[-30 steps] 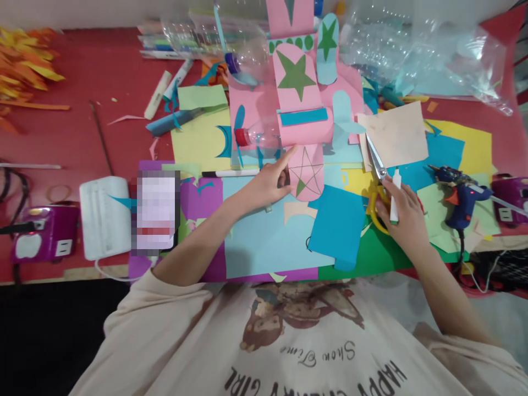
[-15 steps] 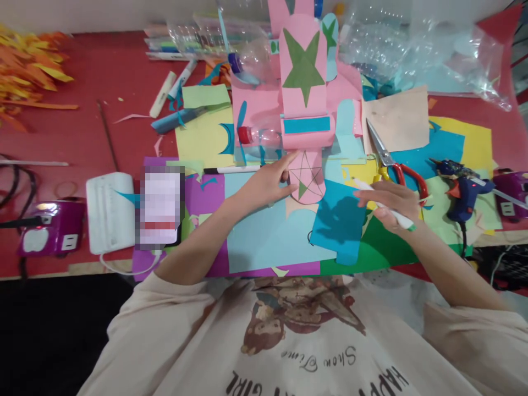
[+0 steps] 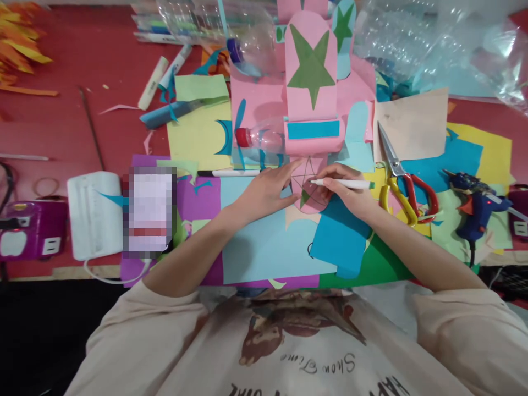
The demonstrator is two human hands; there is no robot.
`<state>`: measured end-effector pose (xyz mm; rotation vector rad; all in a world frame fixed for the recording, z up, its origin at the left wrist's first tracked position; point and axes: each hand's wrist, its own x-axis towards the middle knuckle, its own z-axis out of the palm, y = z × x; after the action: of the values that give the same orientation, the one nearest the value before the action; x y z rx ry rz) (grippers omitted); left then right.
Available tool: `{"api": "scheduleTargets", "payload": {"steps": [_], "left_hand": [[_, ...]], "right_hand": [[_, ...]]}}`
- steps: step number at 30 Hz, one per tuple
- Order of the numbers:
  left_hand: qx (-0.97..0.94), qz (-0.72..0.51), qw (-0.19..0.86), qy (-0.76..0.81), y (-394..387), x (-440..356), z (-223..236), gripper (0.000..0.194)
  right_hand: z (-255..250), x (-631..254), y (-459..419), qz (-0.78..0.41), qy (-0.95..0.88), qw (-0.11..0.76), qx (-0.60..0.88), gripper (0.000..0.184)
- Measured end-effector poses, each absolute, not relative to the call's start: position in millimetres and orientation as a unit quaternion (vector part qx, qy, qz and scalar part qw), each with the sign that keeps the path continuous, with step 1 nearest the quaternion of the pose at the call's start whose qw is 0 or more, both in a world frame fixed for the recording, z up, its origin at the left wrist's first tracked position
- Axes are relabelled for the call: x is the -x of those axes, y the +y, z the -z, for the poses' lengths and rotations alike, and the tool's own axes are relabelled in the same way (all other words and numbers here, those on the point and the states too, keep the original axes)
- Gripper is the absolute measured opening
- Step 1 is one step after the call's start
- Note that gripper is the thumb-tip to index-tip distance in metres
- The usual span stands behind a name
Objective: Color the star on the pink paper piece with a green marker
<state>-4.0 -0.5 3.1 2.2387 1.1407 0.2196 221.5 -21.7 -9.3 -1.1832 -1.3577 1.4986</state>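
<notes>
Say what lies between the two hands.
In the head view, a star-marked pink paper piece lies there; the marker in the right hand extends over it.

The person is wearing a loose cream shirt [image 3: 185, 363], its wide sleeves [image 3: 165, 316] ending near the elbows and leaving the forearms bare. A brown cartoon-like print [image 3: 264, 335] is spreading across the chest. Just below the print, from the camera's view, slanted dark script [image 3: 317, 353] is reading "Show Time" upside down, while bolder black capitals [image 3: 396, 386], partly cut off, are running farther below it.
</notes>
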Motion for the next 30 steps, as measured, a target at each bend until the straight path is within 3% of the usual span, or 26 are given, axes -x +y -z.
{"api": "scheduleTargets", "payload": {"steps": [4, 13, 19, 25, 30], "left_hand": [[-0.849, -0.094, 0.299, 0.426, 0, 6, 0, 0.073], [-0.841, -0.103, 0.301, 0.437, 1, 3, -2, 0.072], [-0.823, -0.085, 0.340, 0.448, 2, -2, -11, 0.073], [-0.826, -0.089, 0.321, 0.455, -1, -2, -8, 0.070], [-0.845, -0.108, 0.290, 0.437, -2, 1, 1, 0.067]], "right_hand": [[7, -224, -22, -0.573, -0.547, 0.391, 0.469, 0.031], [1, -226, -14, -0.561, -0.547, 0.399, 0.477, 0.043], [2, -232, -6, -0.560, -0.536, 0.394, 0.494, 0.037], [4, -226, -11, -0.514, -0.582, 0.401, 0.486, 0.036], [11, -228, -14, -0.544, -0.577, 0.390, 0.469, 0.032]]}}
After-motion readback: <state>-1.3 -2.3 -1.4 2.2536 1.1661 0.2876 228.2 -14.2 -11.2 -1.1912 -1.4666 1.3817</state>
